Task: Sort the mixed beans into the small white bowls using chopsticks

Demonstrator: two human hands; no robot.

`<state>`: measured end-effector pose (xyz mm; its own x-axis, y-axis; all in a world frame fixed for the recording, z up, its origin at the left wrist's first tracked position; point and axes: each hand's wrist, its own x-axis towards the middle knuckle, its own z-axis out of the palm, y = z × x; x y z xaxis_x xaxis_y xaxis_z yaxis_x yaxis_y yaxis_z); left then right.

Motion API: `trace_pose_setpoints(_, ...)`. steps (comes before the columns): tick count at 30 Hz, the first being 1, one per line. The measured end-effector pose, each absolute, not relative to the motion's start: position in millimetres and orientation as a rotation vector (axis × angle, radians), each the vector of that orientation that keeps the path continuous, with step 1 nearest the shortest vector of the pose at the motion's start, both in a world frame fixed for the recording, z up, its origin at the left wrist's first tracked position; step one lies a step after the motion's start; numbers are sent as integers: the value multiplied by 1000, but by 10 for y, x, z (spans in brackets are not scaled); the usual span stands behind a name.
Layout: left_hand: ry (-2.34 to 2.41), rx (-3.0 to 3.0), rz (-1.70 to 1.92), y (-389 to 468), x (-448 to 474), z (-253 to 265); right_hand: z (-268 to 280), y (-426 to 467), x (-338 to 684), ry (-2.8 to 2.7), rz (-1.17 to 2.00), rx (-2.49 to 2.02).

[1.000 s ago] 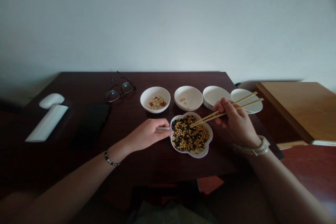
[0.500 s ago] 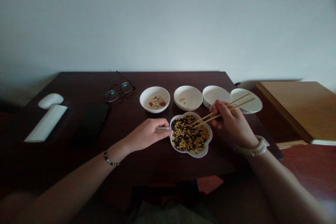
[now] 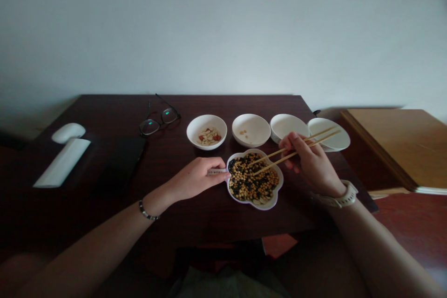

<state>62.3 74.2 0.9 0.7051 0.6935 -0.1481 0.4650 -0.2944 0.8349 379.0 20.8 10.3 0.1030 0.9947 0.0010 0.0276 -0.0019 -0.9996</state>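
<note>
The background is filled by a pale, plain wall [image 3: 223,28], with a dark reddish-brown table [image 3: 216,223] set before it. Beyond the table's right side a light-brown wooden panel [image 3: 398,142] is seen above a red floor [image 3: 412,223]. On the left of the tabletop, a flat dark object [image 3: 117,163] is barely made out.

The hands are held apart. By the left hand [image 3: 190,179], the handle of a flower-shaped dish [image 3: 275,200] is pinched; the dish is placed between the hands, on the near side of a row of four white bowls. The third bowl [image 3: 288,123] is partly covered by the right hand [image 3: 314,163], and the fourth bowl [image 3: 317,132] is crossed in view by the chopsticks [image 3: 274,164] gripped in it. Their tips are spread over the dish.

Farther left, a long white object [image 3: 63,163] and a rounded white one [image 3: 69,133] are laid end to end; eyeglasses [image 3: 170,115] are left near the first bowl [image 3: 193,126]. Smallest are the contents: yellow and black beans [image 3: 251,184] in the dish, pale and red pieces [image 3: 208,137] in the first bowl, and a few bits [image 3: 243,133] in the second bowl [image 3: 260,125].
</note>
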Motion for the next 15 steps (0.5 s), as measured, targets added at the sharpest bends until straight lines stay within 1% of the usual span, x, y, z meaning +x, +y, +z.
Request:
trace_pose_setpoints(3, 900, 1948, 295, 739, 623, 14, 49, 210, 3759, -1197, 1164, -1285)
trace_pose_setpoints(8, 894, 1946, 298, 740, 618, 14, -19, 227, 3681, -1161, 1113, -1300)
trace_pose_setpoints(15, 890, 1943, 282, 747, 623, 24, 36, 239, 3671, -1010, 1175, -1221)
